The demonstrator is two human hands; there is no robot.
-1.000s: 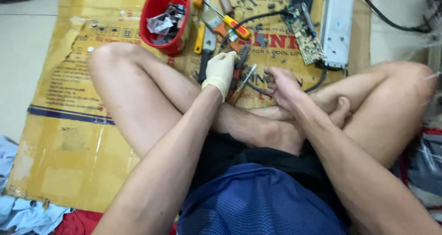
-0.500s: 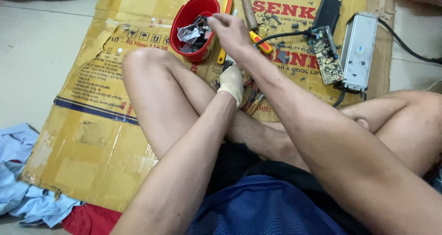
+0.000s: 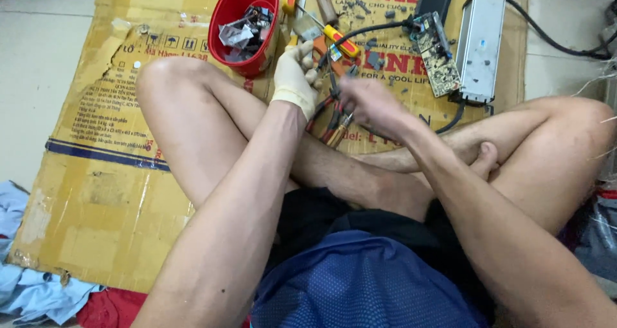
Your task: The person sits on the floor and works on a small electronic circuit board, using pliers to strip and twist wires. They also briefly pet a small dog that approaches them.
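I sit cross-legged on a cardboard sheet [image 3: 109,173]. My left hand [image 3: 294,77], in a cream glove, rests on the cardboard with its fingers curled beside orange-handled pliers [image 3: 319,47]; what it grips is hidden. My bare right hand [image 3: 367,103] is blurred, its fingers bent downward just right of the glove, over a cluster of red-handled tools [image 3: 333,121] by my shin. Whether it holds anything is unclear. A red bucket [image 3: 226,9] of metal scraps stands just beyond the glove.
A yellow-and-red screwdriver [image 3: 339,33], a wooden-handled tool [image 3: 323,0], a green circuit board [image 3: 437,54] and a grey metal casing [image 3: 479,42] with a black cable [image 3: 553,42] lie at the far side. Blue and red cloth [image 3: 38,296] lies at the lower left.
My right hand has pulled back from over the red bucket to the tools by my shin. My gloved left hand has stayed in place.
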